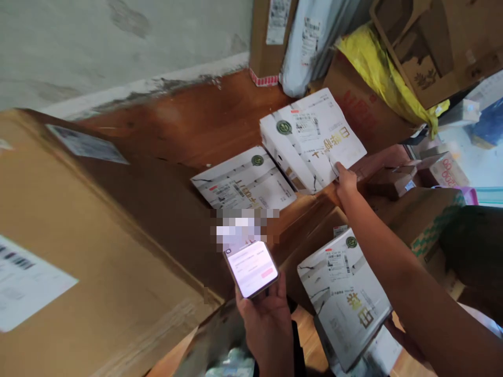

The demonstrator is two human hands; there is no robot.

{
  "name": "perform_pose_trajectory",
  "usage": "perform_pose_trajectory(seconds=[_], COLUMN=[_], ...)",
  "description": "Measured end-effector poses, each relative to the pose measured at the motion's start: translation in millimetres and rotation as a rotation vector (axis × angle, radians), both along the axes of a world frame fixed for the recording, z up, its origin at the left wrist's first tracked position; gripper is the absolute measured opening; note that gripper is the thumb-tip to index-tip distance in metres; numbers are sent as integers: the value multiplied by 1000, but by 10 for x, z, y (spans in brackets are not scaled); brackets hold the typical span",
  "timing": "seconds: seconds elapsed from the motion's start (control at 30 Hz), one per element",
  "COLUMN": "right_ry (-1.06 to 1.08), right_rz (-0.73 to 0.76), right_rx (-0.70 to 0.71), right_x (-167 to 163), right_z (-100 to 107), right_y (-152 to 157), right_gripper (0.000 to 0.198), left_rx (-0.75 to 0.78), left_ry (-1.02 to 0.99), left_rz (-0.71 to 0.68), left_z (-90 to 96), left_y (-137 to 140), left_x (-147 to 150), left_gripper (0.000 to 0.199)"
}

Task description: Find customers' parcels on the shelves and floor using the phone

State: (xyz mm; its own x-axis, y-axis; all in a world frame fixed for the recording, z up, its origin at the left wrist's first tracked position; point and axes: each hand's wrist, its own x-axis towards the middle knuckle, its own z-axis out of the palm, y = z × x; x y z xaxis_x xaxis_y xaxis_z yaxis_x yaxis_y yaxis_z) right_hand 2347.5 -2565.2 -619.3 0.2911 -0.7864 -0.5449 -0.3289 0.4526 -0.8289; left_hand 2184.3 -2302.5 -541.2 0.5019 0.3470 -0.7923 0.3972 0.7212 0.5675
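My left hand (269,314) is closed around a smartphone (253,269), its lit screen facing up. The area just above the screen is pixelated. Over to the right, my right hand (347,180) grips the near edge of a white printed carton (312,139) with birch trunks, gold characters and a shipping label. Beside it lies a similar white carton (243,180), partly covered by the pixelated patch. A third white carton (346,298) sits lower, tilted, below my right forearm. Another hand (406,337), seemingly someone else's, holds its right edge; my forearm hides part of it.
A large brown box (118,272) fills the left side. Against the wall stand a tall brown box (271,52) and a white wrapped parcel (302,47). Brown boxes and a yellow plastic bag (385,68) crowd the upper right. A dark rounded shape (471,248) is at the right edge.
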Motion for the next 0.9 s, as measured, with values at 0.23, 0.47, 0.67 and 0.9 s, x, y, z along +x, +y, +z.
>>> perform_pose_trajectory(seconds=[0.23,0.47,0.67,0.9], right_ry=[-13,-90,-158,-46], right_rz=[30,-15,11,36], right_rx=[151,89,106,231], right_x=[-69,-314,-323,-265], right_z=[-21,-27,-80,-331], right_y=[-42,232,38,251], right_gripper=[22,7,22,33], left_rx=[20,22,-10,-19], left_ry=[-7,9,-29,-9], left_rz=[-104,-184,-239,-229], left_z=[-25,-12,2,2], left_y=[-51,-45,-79,-80], left_x=[-94,-153,-207,-208], left_gripper=[46,55,48,44])
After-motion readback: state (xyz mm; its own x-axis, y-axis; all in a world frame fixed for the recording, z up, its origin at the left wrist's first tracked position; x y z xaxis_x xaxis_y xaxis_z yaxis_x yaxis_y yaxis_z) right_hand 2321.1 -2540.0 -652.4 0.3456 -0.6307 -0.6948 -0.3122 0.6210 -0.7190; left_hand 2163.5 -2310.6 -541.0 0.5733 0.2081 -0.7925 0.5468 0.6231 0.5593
